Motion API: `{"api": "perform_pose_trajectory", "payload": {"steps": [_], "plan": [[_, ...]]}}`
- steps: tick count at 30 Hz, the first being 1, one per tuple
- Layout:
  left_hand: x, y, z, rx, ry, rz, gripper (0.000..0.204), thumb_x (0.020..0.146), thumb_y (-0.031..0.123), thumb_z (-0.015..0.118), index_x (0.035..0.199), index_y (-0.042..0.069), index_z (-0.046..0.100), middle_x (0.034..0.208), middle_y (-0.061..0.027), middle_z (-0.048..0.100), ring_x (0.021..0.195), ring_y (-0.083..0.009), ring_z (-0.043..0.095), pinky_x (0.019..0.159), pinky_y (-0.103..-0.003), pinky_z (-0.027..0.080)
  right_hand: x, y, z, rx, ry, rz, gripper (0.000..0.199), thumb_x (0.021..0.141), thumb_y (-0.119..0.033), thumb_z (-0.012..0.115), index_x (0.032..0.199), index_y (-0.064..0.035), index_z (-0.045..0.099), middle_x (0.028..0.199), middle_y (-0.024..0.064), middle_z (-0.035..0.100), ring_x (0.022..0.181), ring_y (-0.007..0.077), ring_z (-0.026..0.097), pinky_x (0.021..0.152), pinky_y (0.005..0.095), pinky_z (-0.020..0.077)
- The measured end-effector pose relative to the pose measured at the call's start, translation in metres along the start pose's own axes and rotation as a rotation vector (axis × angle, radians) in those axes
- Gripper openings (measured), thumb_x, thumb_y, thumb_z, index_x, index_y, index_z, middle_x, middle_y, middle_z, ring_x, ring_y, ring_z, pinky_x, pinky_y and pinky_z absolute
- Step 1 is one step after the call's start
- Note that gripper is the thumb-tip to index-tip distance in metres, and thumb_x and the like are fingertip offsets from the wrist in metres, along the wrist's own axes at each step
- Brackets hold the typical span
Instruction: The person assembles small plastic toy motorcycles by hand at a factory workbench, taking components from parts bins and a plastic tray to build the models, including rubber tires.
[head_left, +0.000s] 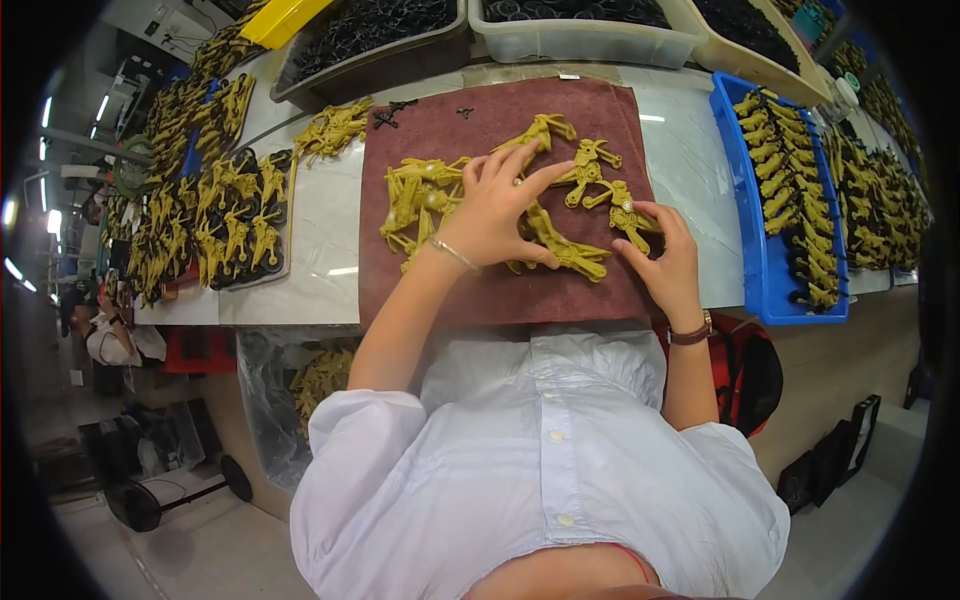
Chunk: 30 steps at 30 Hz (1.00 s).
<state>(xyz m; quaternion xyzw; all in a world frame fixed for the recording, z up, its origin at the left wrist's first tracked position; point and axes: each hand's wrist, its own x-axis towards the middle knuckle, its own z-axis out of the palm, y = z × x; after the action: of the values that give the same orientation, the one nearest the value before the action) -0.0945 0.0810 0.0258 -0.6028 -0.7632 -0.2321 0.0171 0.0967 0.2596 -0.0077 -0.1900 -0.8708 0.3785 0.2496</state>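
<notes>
1. Hands over a maroon cloth spread on a pale worktable.
2. Left hand laid on olive-yellow plastic figures at mid-cloth, fingers spread, forefinger stretched out toward the right; pressing down on the pieces rather than closed round any; thin bracelet at the wrist.
3. Right hand just to the right, fingertips pinched on one small yellow figure near the cloth's right edge; brown strap at the wrist.
4. More loose figures heaped left of the left hand, others above both hands, all resting on the cloth.
5. Two small black parts near the cloth's upper left corner.
6. Blue tray at the right, filled with rows of the same yellow figures.
7. Black trays at the left, carrying figures set in rows.
8. Bins along the table's far edge, holding dark parts.
9. White shirt filling the lower middle of the view.
</notes>
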Motion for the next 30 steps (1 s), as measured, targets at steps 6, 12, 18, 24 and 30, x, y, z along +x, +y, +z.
{"api": "perform_pose_trajectory", "payload": {"steps": [6, 12, 18, 24, 30], "plan": [[-0.025, 0.016, 0.013, 0.122, -0.112, 0.012, 0.077, 0.079, 0.055, 0.063, 0.145, 0.025, 0.04, 0.155, -0.0149, 0.024, 0.144, -0.0335, 0.019, 0.111, -0.055, 0.012, 0.007, 0.003, 0.004, -0.162, -0.032, -0.004, 0.048, 0.075, -0.01, 0.072, 0.12, -0.0094, 0.057, 0.107, 0.0082, 0.062, 0.105, 0.0276, 0.055, 0.088, 0.0387, 0.0399], [-0.016, 0.019, 0.011, -0.36, 0.258, -0.128, 0.068, 0.084, 0.033, 0.069, 0.141, 0.008, 0.044, 0.144, -0.0187, 0.042, 0.133, -0.0346, 0.041, 0.106, -0.046, 0.032, 0.029, -0.043, -0.009, -0.403, 0.145, -0.31, 0.044, 0.078, -0.013, 0.066, 0.121, -0.0101, 0.056, 0.107, 0.0074, 0.061, 0.102, 0.0277, 0.055, 0.087, 0.0396, 0.0411], [-0.005, 0.028, 0.014, -1.634, 0.327, -0.297, 0.04, 0.1, 0.014, 0.05, 0.136, -0.001, 0.044, 0.135, -0.0142, 0.052, 0.122, -0.0264, 0.054, 0.101, -0.038, 0.046, 0.048, -0.09, 0.006, -0.475, 0.366, -0.641, 0.036, 0.076, -0.015, 0.064, 0.112, -0.0134, 0.062, 0.101, 0.0038, 0.06, 0.097, 0.0214, 0.057, 0.085, 0.0366, 0.0429], [-0.017, 0.023, 0.014, -1.963, 0.438, -0.166, 0.036, 0.1, 0.014, 0.05, 0.134, 0.003, 0.046, 0.135, -0.0125, 0.051, 0.123, -0.0256, 0.052, 0.104, -0.04, 0.043, 0.054, -0.099, 0.024, -0.596, 0.446, -0.828, 0.04, 0.079, -0.018, 0.062, 0.119, -0.0214, 0.062, 0.104, 0.0014, 0.06, 0.095, 0.0174, 0.057, 0.081, 0.0323, 0.0445], [-0.023, 0.036, 0.009, -1.501, 0.496, -0.16, 0.038, 0.101, 0.011, 0.047, 0.138, 0.002, 0.044, 0.14, -0.0116, 0.048, 0.127, -0.0209, 0.048, 0.103, -0.034, 0.041, 0.045, -0.096, 0.028, -0.178, -0.017, -0.551, 0.049, 0.075, -0.009, 0.07, 0.123, -0.0153, 0.058, 0.102, 0.0053, 0.059, 0.092, 0.0226, 0.06, 0.075, 0.0328, 0.0508]]}}
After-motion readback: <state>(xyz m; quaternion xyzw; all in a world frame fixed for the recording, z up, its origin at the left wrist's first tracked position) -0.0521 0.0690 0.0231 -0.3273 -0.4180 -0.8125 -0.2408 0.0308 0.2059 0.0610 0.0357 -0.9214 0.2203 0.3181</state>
